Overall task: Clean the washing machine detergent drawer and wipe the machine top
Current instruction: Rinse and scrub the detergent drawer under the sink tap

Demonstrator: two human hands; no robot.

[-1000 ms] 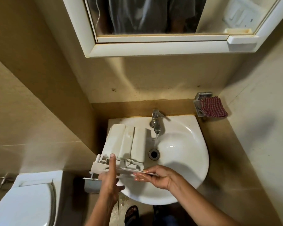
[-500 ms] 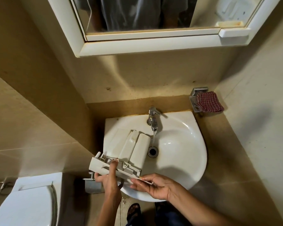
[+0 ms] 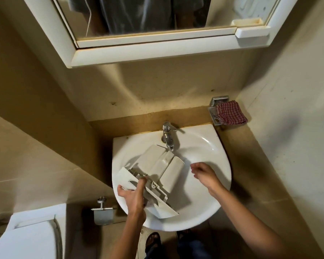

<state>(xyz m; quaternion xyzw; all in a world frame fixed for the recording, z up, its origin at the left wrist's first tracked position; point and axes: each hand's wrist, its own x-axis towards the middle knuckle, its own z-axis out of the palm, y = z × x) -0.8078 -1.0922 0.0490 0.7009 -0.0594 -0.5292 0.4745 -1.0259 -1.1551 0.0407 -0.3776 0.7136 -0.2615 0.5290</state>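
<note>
Drawer: we see the white detergent drawer (image 3: 158,176) lying tilted in the sink (image 3: 209,212), underside up, its front panel toward the near left rim and its far corner just under the tap (image 3: 167,136).
Left hand: our left hand (image 3: 134,196) has its grip closed on the drawer's front panel, thumb at the panel's left edge, one finger stretched along the ribbed part behind it.
Right hand: our right hand (image 3: 204,175) hangs over the basin just right of the drawer, not touching it; fingers loosely curled, grip open, nothing in it.
Water: we cannot tell whether the tap runs; the drawer hides the spout's mouth.
Cloth: a red checked cloth (image 3: 230,113) sits on a metal holder (image 3: 216,109) on the wall, behind and right of the sink, well apart from both hands.
Surroundings: mirror cabinet (image 3: 157,51) above; toilet (image 3: 24,240) at lower left, a paper holder (image 3: 103,212) between it and the sink.
Machine top: not in view.
</note>
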